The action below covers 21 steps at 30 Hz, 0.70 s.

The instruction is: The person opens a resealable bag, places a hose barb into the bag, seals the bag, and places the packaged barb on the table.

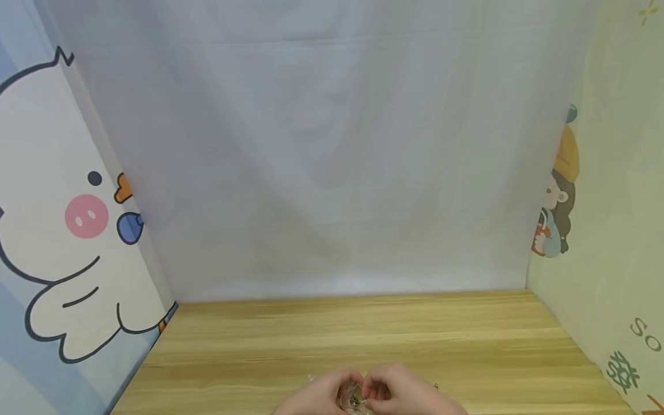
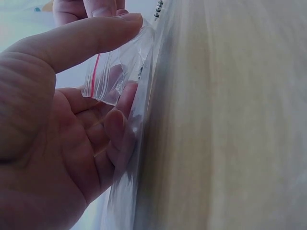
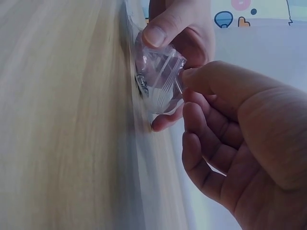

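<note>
A small clear zip-lock bag with a red line along its seal hangs between both hands. Small dark metal pieces show through its plastic; their exact kind is too small to tell. My left hand holds the bag's body between thumb and fingers. At the mouth, the thumb and forefinger of my right hand pinch the bag's edge, the other fingers curled loosely. Seen from the right wrist, the left thumb presses on the bag's upper end.
Both hands are low over the near part of a wood-grain table. Some clear plastic lies along the table beneath them. A small dark item is just right of the right hand. A pale curtain hangs behind, with printed cloths at both sides.
</note>
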Available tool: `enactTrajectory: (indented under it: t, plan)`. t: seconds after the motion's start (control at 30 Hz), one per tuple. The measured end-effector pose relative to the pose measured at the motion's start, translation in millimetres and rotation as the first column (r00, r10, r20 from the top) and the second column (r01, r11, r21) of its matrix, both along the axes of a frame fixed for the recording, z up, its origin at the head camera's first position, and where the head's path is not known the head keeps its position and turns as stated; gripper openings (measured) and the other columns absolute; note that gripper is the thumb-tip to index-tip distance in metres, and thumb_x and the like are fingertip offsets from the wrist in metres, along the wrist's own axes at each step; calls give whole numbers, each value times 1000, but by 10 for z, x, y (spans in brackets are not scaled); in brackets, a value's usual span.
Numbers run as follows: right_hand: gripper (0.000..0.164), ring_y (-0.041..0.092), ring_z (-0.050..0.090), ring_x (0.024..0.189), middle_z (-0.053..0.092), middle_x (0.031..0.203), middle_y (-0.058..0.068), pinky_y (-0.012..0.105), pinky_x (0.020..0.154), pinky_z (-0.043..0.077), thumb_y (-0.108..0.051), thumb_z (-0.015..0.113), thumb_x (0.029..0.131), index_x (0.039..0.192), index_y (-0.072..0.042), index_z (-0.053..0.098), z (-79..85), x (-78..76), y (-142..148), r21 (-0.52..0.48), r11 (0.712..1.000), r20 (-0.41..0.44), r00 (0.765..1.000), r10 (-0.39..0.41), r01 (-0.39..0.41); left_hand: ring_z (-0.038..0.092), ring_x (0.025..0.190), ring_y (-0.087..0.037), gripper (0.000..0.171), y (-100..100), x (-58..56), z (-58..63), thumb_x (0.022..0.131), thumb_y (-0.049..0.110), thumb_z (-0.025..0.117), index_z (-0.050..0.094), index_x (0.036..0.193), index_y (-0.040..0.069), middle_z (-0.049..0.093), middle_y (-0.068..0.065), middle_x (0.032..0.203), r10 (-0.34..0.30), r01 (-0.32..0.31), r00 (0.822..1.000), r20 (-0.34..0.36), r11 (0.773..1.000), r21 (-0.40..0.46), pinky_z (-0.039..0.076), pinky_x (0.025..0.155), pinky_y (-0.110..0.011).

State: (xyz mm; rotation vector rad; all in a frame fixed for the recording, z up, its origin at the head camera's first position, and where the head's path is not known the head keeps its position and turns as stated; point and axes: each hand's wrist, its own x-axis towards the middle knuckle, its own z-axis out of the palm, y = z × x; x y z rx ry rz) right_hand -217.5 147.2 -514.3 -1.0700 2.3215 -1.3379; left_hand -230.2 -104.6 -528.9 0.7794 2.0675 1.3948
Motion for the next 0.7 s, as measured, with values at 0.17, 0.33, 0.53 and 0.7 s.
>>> enactTrajectory:
  t: [0.17, 0.33, 0.53, 0.7]
  plan:
    - [3, -3, 62, 73, 67, 86, -17, 23, 66, 56, -11, 76, 101, 98, -11, 75, -30, -1, -16, -17, 1000, 0, 1000, 5, -5, 56, 74, -5, 45, -2, 1, -3, 91, 14, 85, 66, 132, 15, 64, 2, 92, 2, -2, 1000, -16, 1000, 0, 47, 64, -21]
    - [4, -4, 60, 73, 66, 86, -18, 22, 65, 56, -10, 77, 100, 97, -9, 75, -35, 1, -31, -2, 1000, -26, 1000, 5, -6, 56, 74, -5, 46, 1, 4, -9, 90, 13, 86, 66, 131, 17, 64, 3, 91, 5, -5, 1000, -21, 1000, -1, 47, 64, -21]
    - [5, -4, 59, 72, 65, 85, -19, 22, 64, 55, -13, 78, 100, 97, -15, 74, -25, 5, -41, 22, 1000, -41, 999, -12, 13, 55, 75, -4, 46, 4, 9, 8, 89, 12, 86, 66, 130, 16, 63, 3, 91, 1, 0, 999, -44, 1000, 3, 46, 64, -21]
    - [5, -5, 59, 71, 65, 84, -19, 21, 64, 55, -12, 78, 100, 96, -14, 75, -22, 13, -42, 25, 1000, -68, 998, -6, 8, 54, 75, -3, 47, 0, -5, -2, 88, 11, 87, 66, 130, 15, 62, 5, 90, -9, 9, 998, -62, 1000, 2, 46, 64, -21]
